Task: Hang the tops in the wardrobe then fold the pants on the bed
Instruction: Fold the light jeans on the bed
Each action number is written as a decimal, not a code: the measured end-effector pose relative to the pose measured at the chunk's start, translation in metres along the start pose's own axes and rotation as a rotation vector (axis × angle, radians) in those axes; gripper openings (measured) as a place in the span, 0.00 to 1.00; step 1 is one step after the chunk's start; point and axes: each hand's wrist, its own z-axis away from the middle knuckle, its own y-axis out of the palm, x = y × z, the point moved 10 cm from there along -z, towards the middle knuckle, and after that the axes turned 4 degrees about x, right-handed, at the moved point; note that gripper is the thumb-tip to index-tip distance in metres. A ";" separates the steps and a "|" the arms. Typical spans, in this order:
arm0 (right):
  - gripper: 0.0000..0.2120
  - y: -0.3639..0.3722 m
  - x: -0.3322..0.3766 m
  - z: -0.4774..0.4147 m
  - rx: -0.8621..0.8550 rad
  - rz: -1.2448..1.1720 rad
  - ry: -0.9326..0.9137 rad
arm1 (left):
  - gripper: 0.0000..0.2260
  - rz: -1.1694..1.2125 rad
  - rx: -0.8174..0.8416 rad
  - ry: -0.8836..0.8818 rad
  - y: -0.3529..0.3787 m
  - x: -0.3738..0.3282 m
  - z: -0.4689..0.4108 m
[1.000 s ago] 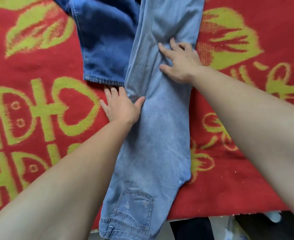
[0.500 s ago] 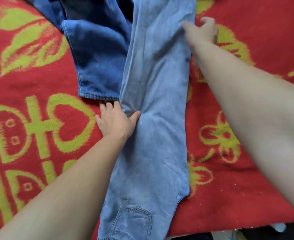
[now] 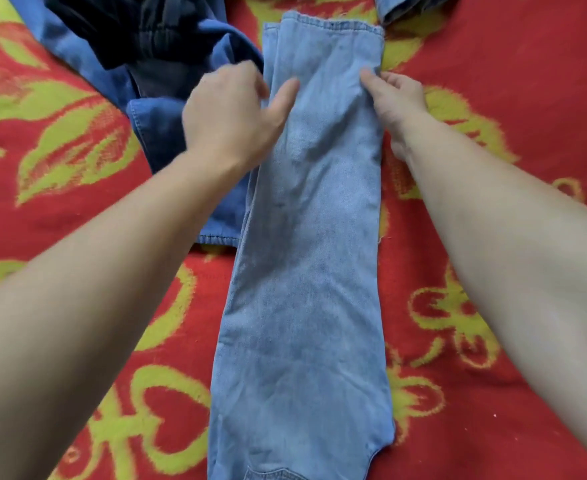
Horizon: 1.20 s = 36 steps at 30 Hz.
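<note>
Light blue jeans [image 3: 306,265] lie lengthwise on the bed, legs stacked, hems at the far end and a back pocket at the near edge of view. My left hand [image 3: 233,112] grips the left edge of the legs near the hems, thumb on top of the cloth. My right hand [image 3: 394,98] pinches the right edge at the same height, fingers curled under the denim.
A red blanket with yellow-green patterns [image 3: 493,237] covers the bed. Darker blue jeans [image 3: 167,133] lie to the left, partly under the light pair, with a black garment [image 3: 129,32] on top at the far left. Another denim piece [image 3: 409,5] shows at the top edge.
Both hands have slid up the legs toward the hems and taken hold of the two edges. My view has shifted forward, so the hems now show.
</note>
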 end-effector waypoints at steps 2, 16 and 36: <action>0.18 -0.001 -0.003 -0.003 -0.021 0.020 0.023 | 0.28 0.035 0.052 -0.035 0.019 -0.010 -0.032; 0.14 -0.001 0.001 -0.001 -0.094 0.044 0.016 | 0.11 0.593 0.149 -0.274 0.070 0.037 -0.077; 0.14 -0.021 0.079 0.186 0.363 -0.084 -0.276 | 0.06 1.146 0.263 -0.132 -0.017 0.003 0.077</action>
